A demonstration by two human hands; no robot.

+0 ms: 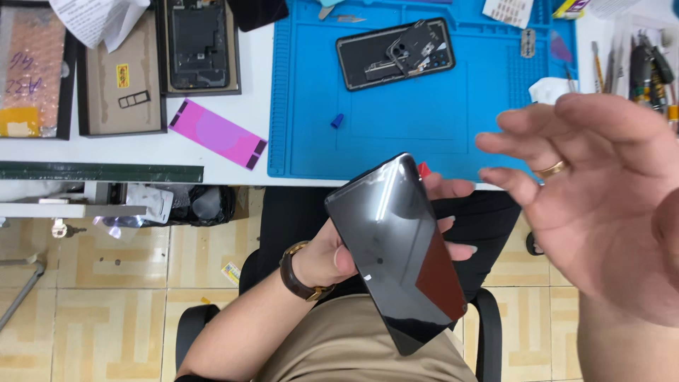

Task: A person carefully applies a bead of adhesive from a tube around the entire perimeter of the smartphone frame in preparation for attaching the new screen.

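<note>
Left hand grips a dark phone screen panel over the lap; right hand hovers open and empty beside it.

The left hand (339, 255), a brown-strapped watch on its wrist, clasps the glossy black screen panel (399, 247) from behind, thumb on the near edge and fingertips wrapped round the far edge, the panel tilted and held off the table, just below its front edge. The right hand (601, 205) is raised close to the camera, fingers spread and loose, a gold ring on one finger, touching nothing. Beyond them a blue work mat (424, 120) lies on the white table (212, 148), carrying an opened phone body (395, 54) and a small blue cap (337, 121). Left of the mat lie a pink adhesive strip (218, 133) and dark trays (120, 78).
</note>
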